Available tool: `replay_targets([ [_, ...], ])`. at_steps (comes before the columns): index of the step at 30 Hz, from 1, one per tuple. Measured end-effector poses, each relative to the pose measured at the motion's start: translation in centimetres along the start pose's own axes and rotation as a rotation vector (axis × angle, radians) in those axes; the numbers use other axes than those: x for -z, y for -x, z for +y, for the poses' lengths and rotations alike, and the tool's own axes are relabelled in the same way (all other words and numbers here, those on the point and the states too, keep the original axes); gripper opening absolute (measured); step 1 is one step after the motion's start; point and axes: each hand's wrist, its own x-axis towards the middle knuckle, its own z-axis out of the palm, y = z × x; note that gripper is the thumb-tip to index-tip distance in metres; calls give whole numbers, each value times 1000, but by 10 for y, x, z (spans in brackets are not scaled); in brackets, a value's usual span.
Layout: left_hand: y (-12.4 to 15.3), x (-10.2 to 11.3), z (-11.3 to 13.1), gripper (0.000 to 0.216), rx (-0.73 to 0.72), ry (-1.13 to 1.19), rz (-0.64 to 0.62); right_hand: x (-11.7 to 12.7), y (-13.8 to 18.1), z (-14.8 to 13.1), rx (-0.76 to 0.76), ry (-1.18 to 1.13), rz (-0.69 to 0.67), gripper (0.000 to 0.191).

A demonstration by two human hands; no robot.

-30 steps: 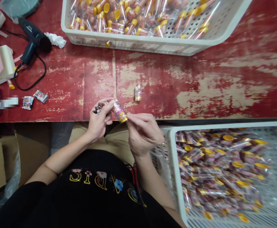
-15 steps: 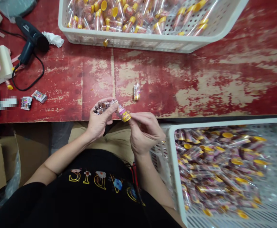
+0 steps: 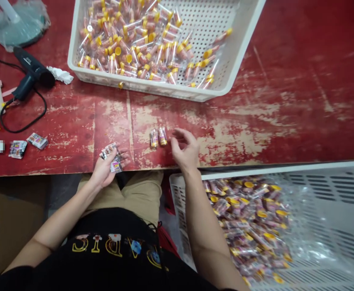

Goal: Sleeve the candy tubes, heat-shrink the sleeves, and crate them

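My left hand (image 3: 107, 167) is closed around a small stack of printed labels (image 3: 112, 158) at the near edge of the worn red table (image 3: 255, 117). My right hand (image 3: 184, 151) hovers over the table edge with its fingers apart and nothing in it. Just left of its fingertips two small labelled tubes with yellow caps (image 3: 158, 137) stand side by side on the table.
A white basket (image 3: 240, 60) with several yellow-capped tubes sits at the back. A second white basket (image 3: 331, 178) of wrapped tubes stands low at my right. A black heat gun (image 3: 31, 72) with its cord, loose labels (image 3: 28, 144) and a white tissue (image 3: 60, 74) lie at the left.
My right hand has set the tube it held with my left hand down beside the one on the table and let go. The view has tilted, showing more of the far basket.
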Motion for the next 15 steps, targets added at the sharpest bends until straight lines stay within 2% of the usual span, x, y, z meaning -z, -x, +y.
replay_targets([
  [2, -4, 1, 3, 22, 4, 0, 15, -9, -9, -7, -1, 59, -33, 54],
  [4, -7, 1, 4, 19, 7, 7, 25, -24, -5, -17, 64, 201, -90, 63],
  [7, -11, 2, 7, 17, 12, 19, 35, -44, 7, -29, 90, 370, -165, 56],
  [9, -14, 4, 10, 15, 17, 27, 55, -47, -7, -34, 85, 380, -126, 51],
  [10, -16, 5, 12, 13, 21, 33, 66, -45, -27, -36, 90, 353, -78, 49],
  [12, -20, 4, 16, 8, 19, 49, 86, -38, -86, -40, 93, 257, 29, 37],
  [13, -22, 2, 17, 7, 16, 53, 89, -34, -121, -42, 54, 207, 37, 32],
  [15, -23, -5, 21, 6, 4, 51, 85, -30, -186, -49, 8, 170, -31, 45],
])
